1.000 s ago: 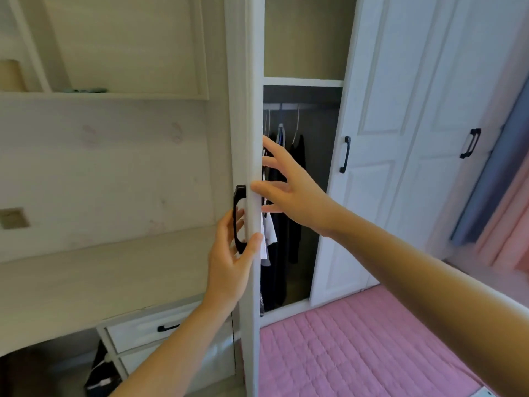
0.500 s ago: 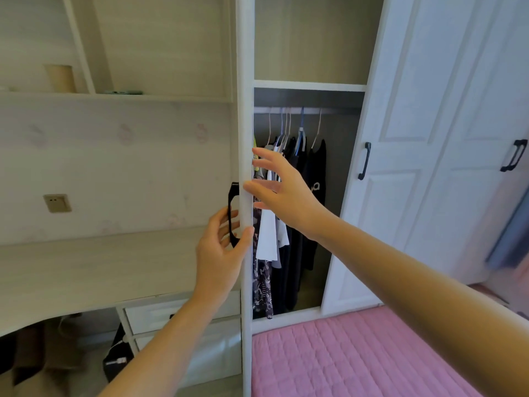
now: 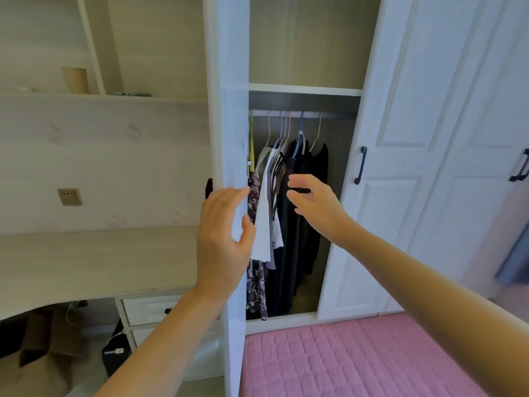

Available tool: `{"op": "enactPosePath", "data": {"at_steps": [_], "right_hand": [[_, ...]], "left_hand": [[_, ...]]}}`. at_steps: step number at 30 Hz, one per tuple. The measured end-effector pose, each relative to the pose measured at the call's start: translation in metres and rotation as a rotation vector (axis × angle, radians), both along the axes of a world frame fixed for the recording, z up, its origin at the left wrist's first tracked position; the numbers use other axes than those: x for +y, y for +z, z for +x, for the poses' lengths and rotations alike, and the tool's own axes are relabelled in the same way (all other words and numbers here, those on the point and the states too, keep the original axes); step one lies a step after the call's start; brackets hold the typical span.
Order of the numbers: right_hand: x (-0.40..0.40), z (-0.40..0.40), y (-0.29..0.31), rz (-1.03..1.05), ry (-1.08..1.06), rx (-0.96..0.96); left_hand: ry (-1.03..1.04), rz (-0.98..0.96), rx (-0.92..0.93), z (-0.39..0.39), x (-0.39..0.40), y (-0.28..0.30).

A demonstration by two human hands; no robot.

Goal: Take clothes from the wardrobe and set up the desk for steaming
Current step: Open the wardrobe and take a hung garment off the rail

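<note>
At the far left a pale wooden desk [image 3: 86, 262] runs along the wall, its right end butting against the wardrobe, with a wall socket [image 3: 69, 196] above its back edge and a shelf [image 3: 94, 96] higher up that carries a tan cylinder [image 3: 75, 80] near its left end. Under the desk's right end sit white drawers [image 3: 148, 309], and a dark box [image 3: 116, 352] stands on the floor just beside them. The open wardrobe door [image 3: 229, 110] stands edge-on to the camera, its black handle [image 3: 209, 188] peeking out at its left side. The left hand [image 3: 223, 239] is spread loosely, fingers straight and laid against the door's edge, thumb apart from them, gripping nothing. Just right of it, inside the wardrobe [image 3: 303, 90], the clothes [image 3: 280, 213] hang from a rail [image 3: 297, 113] below the inner shelf: a patterned garment at the left side, then white and striped pieces, then dark ones toward the right. The right hand [image 3: 317, 204] hovers in front of the dark garments, fingers slightly bent and parted, holding nothing; whether the fingertips touch the cloth cannot be told. Further right are closed white doors [image 3: 429, 138] with black handles [image 3: 360, 169]. A pink quilted bed [image 3: 357, 359] fills the lower right corner.
</note>
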State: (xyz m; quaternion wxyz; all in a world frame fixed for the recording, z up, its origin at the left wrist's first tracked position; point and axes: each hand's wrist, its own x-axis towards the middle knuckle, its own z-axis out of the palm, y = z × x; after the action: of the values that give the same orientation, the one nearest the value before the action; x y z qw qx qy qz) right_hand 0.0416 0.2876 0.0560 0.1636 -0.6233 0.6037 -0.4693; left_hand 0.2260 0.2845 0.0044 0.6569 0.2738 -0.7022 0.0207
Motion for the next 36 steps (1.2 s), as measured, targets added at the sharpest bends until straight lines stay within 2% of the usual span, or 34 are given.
{"op": "enactPosePath", "data": {"at_steps": [2,7,14,24,29,36], "right_hand": [[0.002,-0.015,-0.004,0.012,-0.044,0.016],[-0.002,-0.047,-0.011,0.057,-0.101,0.017],[-0.040,-0.079,-0.007,0.099,-0.165,0.088],[-0.156,-0.115,0.018,0.135,-0.145,0.124],[-0.227,-0.120,0.021,0.176,-0.122,0.123],[-0.308,-0.128,0.006,0.102,-0.063,0.424]], "left_hand": [[-0.038,0.020,-0.071,-0.015,0.001,0.003],[-0.110,0.229,-0.146,-0.055,-0.015,0.008],[-0.064,0.388,-0.240,-0.112,-0.079,0.029],[0.048,0.667,-0.174,-0.164,-0.218,0.042],[0.102,0.744,-0.194,-0.176,-0.275,0.041],[0.126,0.783,-0.281,-0.190,-0.337,0.014]]}}
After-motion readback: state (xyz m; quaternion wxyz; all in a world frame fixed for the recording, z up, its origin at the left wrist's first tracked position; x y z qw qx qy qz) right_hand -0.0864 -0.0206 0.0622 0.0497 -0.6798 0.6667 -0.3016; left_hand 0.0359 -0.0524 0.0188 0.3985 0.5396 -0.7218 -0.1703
